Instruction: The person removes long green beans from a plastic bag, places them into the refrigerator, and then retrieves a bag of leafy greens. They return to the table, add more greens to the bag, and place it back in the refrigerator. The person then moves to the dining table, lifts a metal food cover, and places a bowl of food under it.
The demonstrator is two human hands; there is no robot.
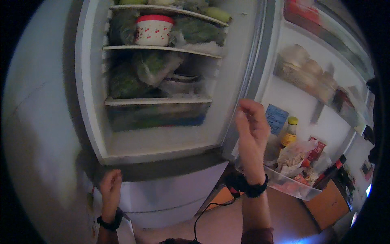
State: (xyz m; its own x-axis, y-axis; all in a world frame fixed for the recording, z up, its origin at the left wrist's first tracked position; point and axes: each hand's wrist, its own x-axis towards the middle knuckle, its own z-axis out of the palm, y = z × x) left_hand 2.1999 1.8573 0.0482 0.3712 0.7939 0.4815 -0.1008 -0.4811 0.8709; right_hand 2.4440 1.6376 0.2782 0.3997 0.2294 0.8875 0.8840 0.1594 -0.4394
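Observation:
An opened refrigerator (179, 143) stands before me, its door (304, 97) swung out to the right. My right hand (254, 131) is raised between the cabinet and the door, fingers loosely curled, a small gap at the thumb and nothing visible in it. Below the cabinet's lower left corner, my left hand (110, 184) is curled closed, slightly blurred, with no object showing. A white tub with a red lid (154, 32) sits on an upper shelf. Bagged greens (152, 67) fill much of the shelf beneath, beside a covered bowl (182, 85). Under the lowest shelf is a clear drawer (158, 117).
The lower door bin (295, 186) holds a yellow-capped bottle (288, 134), plastic bags and packets. Pale rounded items (304, 64) fill a higher door bin. A wall (36, 106) borders the left side. A black cable (198, 216) hangs below, near wooden furniture (327, 206).

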